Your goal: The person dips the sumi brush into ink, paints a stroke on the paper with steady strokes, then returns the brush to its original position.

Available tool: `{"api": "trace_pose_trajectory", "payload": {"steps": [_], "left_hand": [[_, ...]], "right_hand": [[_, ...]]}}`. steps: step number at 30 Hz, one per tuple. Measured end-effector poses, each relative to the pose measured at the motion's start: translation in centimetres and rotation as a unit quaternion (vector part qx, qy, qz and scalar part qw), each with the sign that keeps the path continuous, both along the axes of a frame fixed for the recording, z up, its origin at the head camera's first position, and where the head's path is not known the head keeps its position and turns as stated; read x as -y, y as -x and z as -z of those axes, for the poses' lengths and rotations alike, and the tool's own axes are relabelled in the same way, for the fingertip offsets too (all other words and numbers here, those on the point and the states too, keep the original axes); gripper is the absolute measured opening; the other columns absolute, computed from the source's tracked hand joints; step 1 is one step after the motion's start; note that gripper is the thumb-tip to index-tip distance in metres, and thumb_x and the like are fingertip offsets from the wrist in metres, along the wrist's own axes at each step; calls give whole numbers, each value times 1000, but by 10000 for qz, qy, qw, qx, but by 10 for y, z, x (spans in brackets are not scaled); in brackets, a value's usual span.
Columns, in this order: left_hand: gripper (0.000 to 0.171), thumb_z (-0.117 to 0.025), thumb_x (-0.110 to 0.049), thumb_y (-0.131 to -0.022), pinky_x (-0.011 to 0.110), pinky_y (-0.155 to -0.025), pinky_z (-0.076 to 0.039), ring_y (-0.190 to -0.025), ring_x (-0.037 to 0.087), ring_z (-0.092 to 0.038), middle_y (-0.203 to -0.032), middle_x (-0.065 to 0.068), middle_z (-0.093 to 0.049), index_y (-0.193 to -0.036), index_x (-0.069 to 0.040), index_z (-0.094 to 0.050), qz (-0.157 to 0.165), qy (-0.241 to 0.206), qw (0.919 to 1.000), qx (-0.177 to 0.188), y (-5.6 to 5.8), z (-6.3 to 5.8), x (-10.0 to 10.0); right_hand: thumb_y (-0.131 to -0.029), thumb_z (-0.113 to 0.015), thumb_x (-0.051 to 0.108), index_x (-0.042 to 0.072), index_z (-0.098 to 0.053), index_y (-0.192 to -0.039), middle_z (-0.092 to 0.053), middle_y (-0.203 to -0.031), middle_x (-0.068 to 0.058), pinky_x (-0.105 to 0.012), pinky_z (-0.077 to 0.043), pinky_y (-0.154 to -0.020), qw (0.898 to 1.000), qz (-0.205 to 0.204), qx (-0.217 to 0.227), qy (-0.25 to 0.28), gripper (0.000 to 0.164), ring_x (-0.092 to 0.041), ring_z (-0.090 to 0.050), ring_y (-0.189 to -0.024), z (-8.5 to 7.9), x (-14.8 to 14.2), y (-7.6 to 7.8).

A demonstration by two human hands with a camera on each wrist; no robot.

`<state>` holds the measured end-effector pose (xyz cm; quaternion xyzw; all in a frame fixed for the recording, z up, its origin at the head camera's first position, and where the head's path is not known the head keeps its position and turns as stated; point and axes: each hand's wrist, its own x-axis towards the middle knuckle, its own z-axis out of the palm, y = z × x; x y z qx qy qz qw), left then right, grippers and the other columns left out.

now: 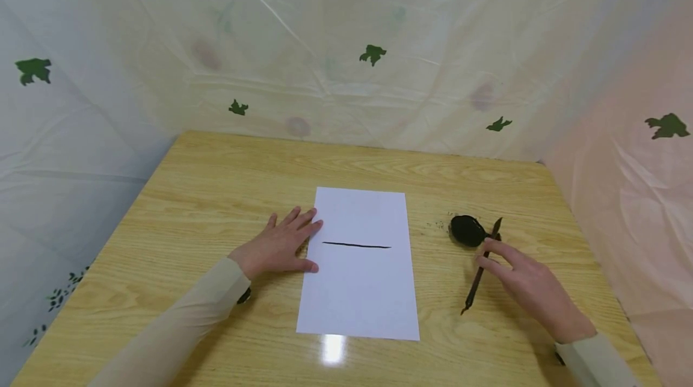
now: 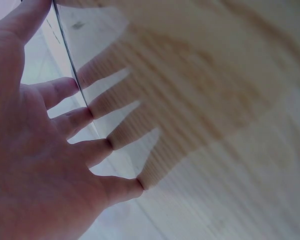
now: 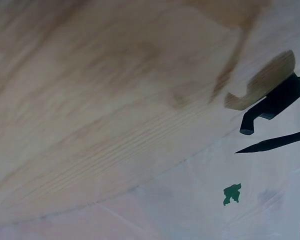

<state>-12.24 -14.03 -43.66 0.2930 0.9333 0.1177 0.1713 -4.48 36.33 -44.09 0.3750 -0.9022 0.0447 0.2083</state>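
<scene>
A white sheet of paper with one black line across it lies on the table. My left hand is spread flat at its left edge, fingertips and thumb touching the sheet; the left wrist view shows the same hand from the palm side. To the right of the paper, my right hand pinches a dark dip pen between thumb and fingers, its thin end pointing down toward me. A small black dish with a short handle stands just beyond. In the right wrist view, the pen's tapered end shows near the dish.
The wooden table has a glossy surface. Small dark specks mark it left of the dish. Pale curtains with green bird shapes hang along the back and both sides.
</scene>
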Motion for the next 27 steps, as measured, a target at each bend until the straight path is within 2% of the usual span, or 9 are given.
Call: {"api": "trace_pose_trajectory", "payload": {"steps": [3, 5, 8, 10, 12, 16, 18, 21, 27], "left_hand": [[95, -71, -60, -92, 75, -116, -11, -158, 41, -8, -172, 10, -17, -164, -14, -31, -17, 2, 10000, 7, 0, 0, 0], [95, -71, -59, -91, 75, -116, -12, -158, 41, -8, -172, 10, -18, -164, -14, -31, -21, 9, 10000, 1, 0, -1, -1], [95, -72, -59, -91, 76, -116, -12, -158, 41, -8, -172, 11, -18, -164, -14, -31, -14, 13, 10000, -6, 0, 0, -1], [95, -71, -59, -92, 76, -115, -12, -158, 41, -8, -172, 11, -18, -164, -14, -31, -4, 18, 10000, -18, 0, 0, 0], [95, -71, -59, -92, 76, -115, -12, -158, 41, -8, -172, 11, -18, -164, -14, -31, -1, 14, 10000, -21, 0, 0, 0], [95, -71, -60, -91, 76, -115, -12, -158, 41, -8, -172, 11, -18, -164, -14, -31, -6, 7, 10000, -14, 0, 0, 0], [95, -71, -59, -91, 76, -116, -12, -158, 41, -8, -172, 10, -17, -164, -14, -31, -16, 5, 10000, 1, 0, 0, 0], [95, -72, -59, -92, 76, -116, -12, -158, 41, -8, -172, 10, -17, -164, -14, -31, -19, 13, 10000, 17, 0, 0, 0], [95, -71, -59, -92, 76, -116, -12, -158, 41, -8, -172, 11, -17, -165, -14, -30, -9, 32, 10000, 35, 1, 0, 0]], "right_hand": [[-110, -14, 5, 13, -70, -123, -62, -132, -13, -46, -58, -77, 9996, -169, -97, -210, 58, -30, -64, -116, 2, 0, 2], [-108, -17, 1, 13, -70, -123, -62, -131, -12, -43, -54, -89, 9991, -239, -125, -331, 57, -29, -60, -121, 4, 0, 3], [-111, -17, 2, 12, -70, -123, -62, -131, -12, -36, -41, -104, 9984, -313, -74, -475, 55, -30, -57, -126, 6, -1, 3], [-114, -12, 7, 11, -70, -123, -62, -131, -12, -36, -36, -107, 9979, -340, -17, -545, 59, -31, -55, -127, 6, -1, 4], [-115, -8, 10, 10, -70, -123, -63, -130, -14, -39, -42, -104, 9975, -395, -41, -588, 62, -32, -56, -126, 6, -1, 4], [-115, -7, 10, 9, -70, -122, -63, -129, -17, -49, -55, -87, 9967, -521, -206, -588, 63, -36, -59, -121, 6, -2, 5], [-115, -8, 10, 9, -69, -121, -63, -128, -18, -50, -57, -83, 9962, -581, -279, -590, 62, -37, -60, -119, 6, -3, 6], [-114, -8, 9, 9, -69, -123, -63, -129, -18, -49, -55, -84, 9949, -650, -379, -676, 62, -37, -60, -119, 7, -6, 7], [-113, -2, 7, 9, -67, -125, -62, -132, -21, -49, -57, -81, 9924, -791, -452, -823, 66, -38, -60, -118, 11, -13, 8]]}}
